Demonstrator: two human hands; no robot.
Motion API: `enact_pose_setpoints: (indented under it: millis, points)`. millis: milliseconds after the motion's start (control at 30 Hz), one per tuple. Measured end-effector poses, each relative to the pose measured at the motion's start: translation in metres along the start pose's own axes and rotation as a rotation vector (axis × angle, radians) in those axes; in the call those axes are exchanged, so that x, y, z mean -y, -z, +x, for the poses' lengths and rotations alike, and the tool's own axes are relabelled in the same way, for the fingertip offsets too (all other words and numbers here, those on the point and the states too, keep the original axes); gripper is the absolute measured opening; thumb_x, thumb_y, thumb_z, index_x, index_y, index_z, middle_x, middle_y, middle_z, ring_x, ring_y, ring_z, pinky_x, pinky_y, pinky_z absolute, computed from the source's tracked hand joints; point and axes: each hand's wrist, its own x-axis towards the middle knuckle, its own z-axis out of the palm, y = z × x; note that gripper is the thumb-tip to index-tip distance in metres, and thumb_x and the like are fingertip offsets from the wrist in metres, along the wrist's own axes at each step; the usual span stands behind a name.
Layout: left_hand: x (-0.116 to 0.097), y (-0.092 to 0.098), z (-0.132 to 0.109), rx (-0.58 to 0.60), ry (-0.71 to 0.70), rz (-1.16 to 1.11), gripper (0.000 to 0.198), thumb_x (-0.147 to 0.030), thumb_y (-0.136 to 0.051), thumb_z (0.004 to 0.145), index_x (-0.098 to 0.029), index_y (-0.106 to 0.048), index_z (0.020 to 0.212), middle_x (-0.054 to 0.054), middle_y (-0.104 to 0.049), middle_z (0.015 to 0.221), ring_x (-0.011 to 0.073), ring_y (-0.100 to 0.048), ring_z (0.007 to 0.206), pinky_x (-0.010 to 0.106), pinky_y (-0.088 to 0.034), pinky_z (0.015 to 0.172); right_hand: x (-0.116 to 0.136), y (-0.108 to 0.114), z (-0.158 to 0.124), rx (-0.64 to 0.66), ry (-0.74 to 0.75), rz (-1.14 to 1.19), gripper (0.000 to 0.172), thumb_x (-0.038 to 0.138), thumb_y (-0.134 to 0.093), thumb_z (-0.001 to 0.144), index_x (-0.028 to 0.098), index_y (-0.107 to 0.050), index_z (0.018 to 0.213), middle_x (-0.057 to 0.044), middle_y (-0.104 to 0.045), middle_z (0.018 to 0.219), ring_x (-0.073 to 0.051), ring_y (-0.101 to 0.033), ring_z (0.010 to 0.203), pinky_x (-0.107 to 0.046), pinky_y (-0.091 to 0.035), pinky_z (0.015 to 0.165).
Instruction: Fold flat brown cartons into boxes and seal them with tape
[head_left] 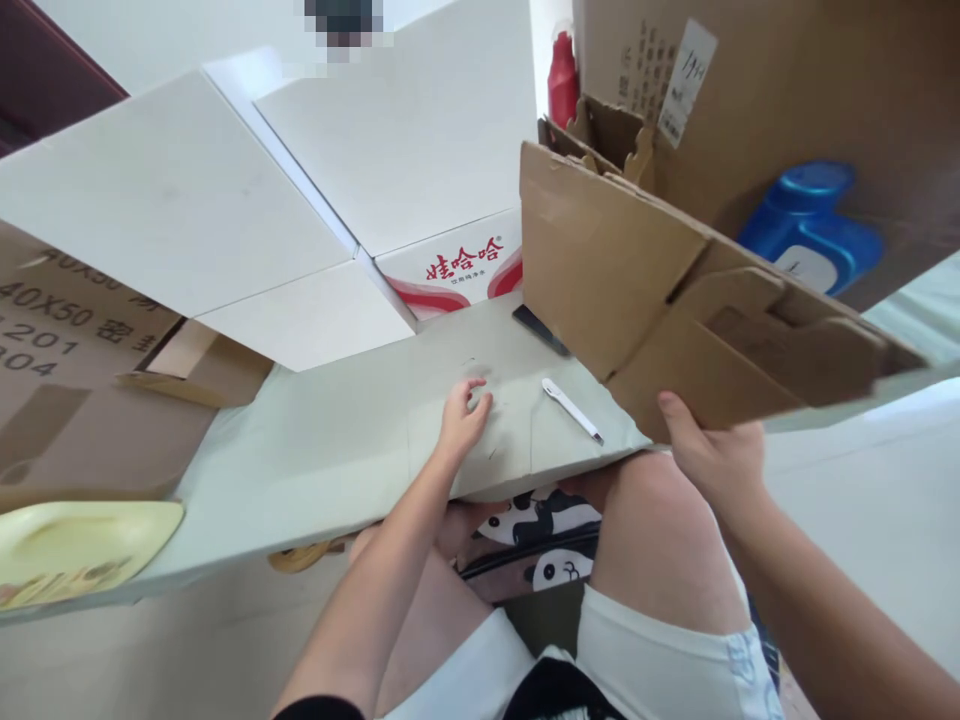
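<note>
Black shirt fabric (559, 692) lies nearest my camera, with white shorts (660, 625) just beyond it. I observe the right hand (724, 455) gripping the brown cardboard piece (600, 260) at its lower edge, thumb on the near face. The piece is tilted at the right side of the covered table (322, 440). The left hand (463, 418) is over the table, fingers curled, with a narrow thumb-to-finger gap and nothing visible between; I cannot tell whether it touches the surface. A white utility knife (571, 410) lies between both hands.
</note>
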Motion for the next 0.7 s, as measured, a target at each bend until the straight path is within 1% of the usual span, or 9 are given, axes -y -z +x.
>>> enact_pose_setpoints:
  millis: [67, 133, 200, 267, 333, 400, 500, 600, 700]
  points:
    - [-0.007, -0.015, 0.011, 0.035, -0.041, 0.016, 0.023, -0.030, -0.066, 0.086, -0.020, -0.066, 0.107, 0.011, -0.070, 0.123, 0.0258, -0.064, 0.122, 0.051, -0.046, 0.114, 0.007, -0.015, 0.019, 0.007, 0.042, -0.005, 0.034, 0.058, -0.064, 0.089, 0.026, -0.075, 0.091, -0.015, -0.079, 0.099, -0.042, -0.072, 0.116, -0.060, -0.055, 0.104]
    - [-0.015, -0.028, 0.021, 0.064, -0.078, 0.027, 0.024, -0.031, -0.064, 0.089, -0.020, -0.066, 0.110, 0.012, -0.070, 0.125, 0.0257, -0.064, 0.123, 0.050, -0.047, 0.113, 0.007, -0.026, 0.032, -0.014, 0.037, -0.025, 0.035, 0.058, -0.062, 0.089, 0.025, -0.074, 0.090, -0.017, -0.080, 0.098, -0.042, -0.073, 0.113, -0.059, -0.057, 0.098]
    - [-0.023, -0.037, 0.028, 0.089, -0.112, 0.040, 0.025, -0.031, -0.063, 0.090, -0.020, -0.066, 0.113, 0.012, -0.070, 0.126, 0.0257, -0.064, 0.124, 0.048, -0.049, 0.112, 0.004, -0.032, 0.039, -0.048, 0.005, -0.047, 0.038, 0.058, -0.061, 0.090, 0.023, -0.074, 0.094, -0.018, -0.080, 0.101, -0.043, -0.072, 0.115, -0.058, -0.058, 0.096]
    - [-0.027, -0.044, 0.033, 0.113, -0.138, 0.061, 0.025, -0.030, -0.063, 0.090, -0.021, -0.067, 0.113, 0.012, -0.069, 0.127, 0.0259, -0.064, 0.125, 0.048, -0.050, 0.111, 0.000, -0.036, 0.044, -0.082, -0.018, -0.069, 0.041, 0.058, -0.059, 0.091, 0.022, -0.075, 0.099, -0.019, -0.080, 0.106, -0.044, -0.071, 0.118, -0.058, -0.058, 0.096]
    - [-0.028, -0.050, 0.035, 0.131, -0.155, 0.090, 0.023, -0.027, -0.065, 0.088, -0.021, -0.067, 0.111, 0.011, -0.070, 0.126, 0.0264, -0.064, 0.123, 0.048, -0.049, 0.111, -0.004, -0.040, 0.049, -0.124, -0.016, -0.099, 0.042, 0.057, -0.057, 0.092, 0.020, -0.075, 0.101, -0.020, -0.079, 0.107, -0.045, -0.071, 0.118, -0.058, -0.057, 0.097]
    - [-0.026, -0.055, 0.036, 0.140, -0.161, 0.121, 0.020, -0.023, -0.066, 0.086, -0.021, -0.068, 0.106, 0.011, -0.070, 0.123, 0.0271, -0.064, 0.121, 0.049, -0.049, 0.111, -0.005, -0.045, 0.054, -0.161, -0.009, -0.123, 0.043, 0.056, -0.055, 0.091, 0.020, -0.076, 0.100, -0.020, -0.079, 0.105, -0.045, -0.072, 0.115, -0.058, -0.057, 0.096]
    - [-0.022, -0.063, 0.037, 0.145, -0.157, 0.147, 0.017, -0.020, -0.065, 0.086, -0.020, -0.067, 0.102, 0.012, -0.070, 0.118, 0.0278, -0.064, 0.119, 0.048, -0.049, 0.110, -0.003, -0.056, 0.065, -0.169, -0.002, -0.125, 0.043, 0.053, -0.051, 0.091, 0.019, -0.075, 0.100, -0.021, -0.079, 0.102, -0.044, -0.074, 0.109, -0.057, -0.057, 0.092]
    - [-0.025, -0.073, 0.039, 0.147, -0.166, 0.144, 0.017, -0.021, -0.063, 0.088, -0.019, -0.066, 0.105, 0.012, -0.069, 0.121, 0.0277, -0.064, 0.120, 0.048, -0.048, 0.110, 0.002, -0.076, 0.082, -0.147, 0.027, -0.099, 0.041, 0.050, -0.047, 0.093, 0.019, -0.072, 0.102, -0.021, -0.078, 0.106, -0.041, -0.073, 0.109, -0.055, -0.056, 0.095]
    - [-0.033, -0.080, 0.038, 0.165, -0.188, 0.127, 0.019, -0.022, -0.064, 0.088, -0.020, -0.065, 0.107, 0.012, -0.069, 0.123, 0.0272, -0.063, 0.122, 0.048, -0.047, 0.112, 0.006, -0.105, 0.109, -0.129, 0.024, -0.050, 0.040, 0.049, -0.043, 0.095, 0.019, -0.069, 0.105, -0.020, -0.076, 0.109, -0.039, -0.071, 0.110, -0.055, -0.054, 0.098]
